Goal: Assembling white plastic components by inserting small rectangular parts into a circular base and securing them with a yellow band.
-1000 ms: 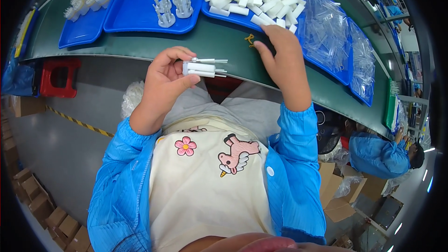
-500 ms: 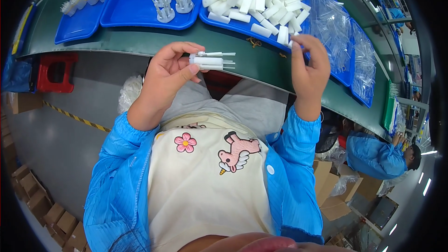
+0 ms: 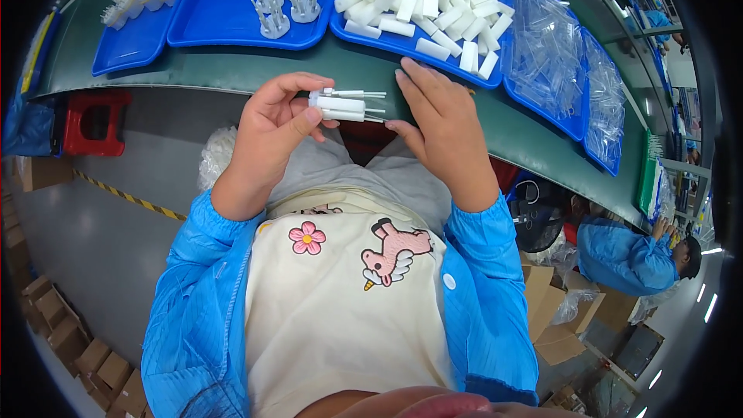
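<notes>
Left fingers [image 3: 307, 118] clamped on a sideways white piece [image 3: 343, 106] with slender protruding rods [image 3: 375, 94], right fingers [image 3: 422, 87] apart

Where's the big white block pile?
In the head view, the white blocks sit in a blue tray at the top, right of centre, beyond the right hand, left of the clear plastic pieces.

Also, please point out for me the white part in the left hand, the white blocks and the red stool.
White part [image 3: 344, 105], head view: on its thick body.
White blocks [image 3: 430, 1], head view: on one block within the pile.
Red stool [image 3: 91, 145], head view: on the band below its opening.
</notes>
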{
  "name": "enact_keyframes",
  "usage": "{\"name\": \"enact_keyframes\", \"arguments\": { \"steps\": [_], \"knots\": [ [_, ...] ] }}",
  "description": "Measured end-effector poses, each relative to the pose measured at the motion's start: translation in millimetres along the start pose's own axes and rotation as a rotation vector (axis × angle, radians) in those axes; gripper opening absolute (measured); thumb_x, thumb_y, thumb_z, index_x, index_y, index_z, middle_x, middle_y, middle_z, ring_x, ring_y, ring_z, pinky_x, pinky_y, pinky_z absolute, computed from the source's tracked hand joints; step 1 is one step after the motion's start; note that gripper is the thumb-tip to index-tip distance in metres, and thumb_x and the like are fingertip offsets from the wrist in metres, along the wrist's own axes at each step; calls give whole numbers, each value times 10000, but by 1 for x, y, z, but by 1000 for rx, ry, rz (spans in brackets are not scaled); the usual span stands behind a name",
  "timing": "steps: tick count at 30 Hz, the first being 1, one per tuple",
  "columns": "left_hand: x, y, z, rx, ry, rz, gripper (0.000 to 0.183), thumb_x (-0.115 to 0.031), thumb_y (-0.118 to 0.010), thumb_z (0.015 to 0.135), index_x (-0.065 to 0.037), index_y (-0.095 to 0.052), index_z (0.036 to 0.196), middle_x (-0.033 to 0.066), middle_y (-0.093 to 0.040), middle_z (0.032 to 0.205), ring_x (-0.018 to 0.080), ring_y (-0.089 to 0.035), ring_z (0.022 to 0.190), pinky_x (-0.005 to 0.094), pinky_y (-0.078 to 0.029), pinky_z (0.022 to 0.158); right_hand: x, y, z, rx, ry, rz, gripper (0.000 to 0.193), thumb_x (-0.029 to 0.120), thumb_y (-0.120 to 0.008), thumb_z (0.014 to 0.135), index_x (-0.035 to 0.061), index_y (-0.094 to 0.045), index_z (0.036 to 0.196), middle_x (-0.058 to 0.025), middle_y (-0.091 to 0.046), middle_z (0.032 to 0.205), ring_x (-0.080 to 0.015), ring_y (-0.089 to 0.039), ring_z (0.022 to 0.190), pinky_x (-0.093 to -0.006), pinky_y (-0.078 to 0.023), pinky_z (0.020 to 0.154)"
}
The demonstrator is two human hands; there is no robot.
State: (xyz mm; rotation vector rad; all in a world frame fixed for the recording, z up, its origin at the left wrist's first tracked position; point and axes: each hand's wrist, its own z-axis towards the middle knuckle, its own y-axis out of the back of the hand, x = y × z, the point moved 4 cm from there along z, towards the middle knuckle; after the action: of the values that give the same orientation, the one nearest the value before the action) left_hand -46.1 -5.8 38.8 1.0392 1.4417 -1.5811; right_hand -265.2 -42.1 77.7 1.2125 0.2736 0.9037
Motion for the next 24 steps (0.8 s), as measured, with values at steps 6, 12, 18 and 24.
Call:
{"name": "enact_keyframes", "arguments": {
  "steps": [6, 12, 18, 24],
  "knots": [
    [2, -2, 0, 17, 3, -17, 285, -28, -636, 903, -14, -573, 1181, 125, -588, 1254, 161, -656, 918, 250, -526, 690, -3, 2, 1, -48, -54, 65, 553, 159, -769, 746, -23, -577, 1231, -185, -582, 1229, -364, -577, 1103, -406, -469, 948],
    [-1, -1, 0, 9, -9, 1, 270, -21, -631, 903, -19, -579, 1168, 125, -583, 1254, 154, -651, 912, 247, -522, 691, -4, 4, -6, -113, 58, 154, 430, 153, -761, 756, -19, -635, 1129, -166, -623, 1150, -354, -606, 1029, -427, -492, 894],
    [1, -2, 0, 11, 2, 3, 267, -17, -627, 903, -20, -580, 1167, 123, -584, 1248, 152, -650, 905, 252, -519, 692, -3, 14, -10, -208, 168, 97, 278, 97, -758, 722, -12, -672, 963, -131, -655, 1031, -330, -623, 935, -408, -510, 790],
    [-2, -3, -2, -6, -6, -12, 267, -13, -624, 903, -24, -579, 1166, 127, -583, 1250, 158, -651, 901, 251, -515, 687, -27, 26, -39, -432, -95, 46, 189, 77, -720, 791, -11, -676, 952, -157, -671, 1008, -331, -638, 917, -409, -507, 792]
  ]
}}
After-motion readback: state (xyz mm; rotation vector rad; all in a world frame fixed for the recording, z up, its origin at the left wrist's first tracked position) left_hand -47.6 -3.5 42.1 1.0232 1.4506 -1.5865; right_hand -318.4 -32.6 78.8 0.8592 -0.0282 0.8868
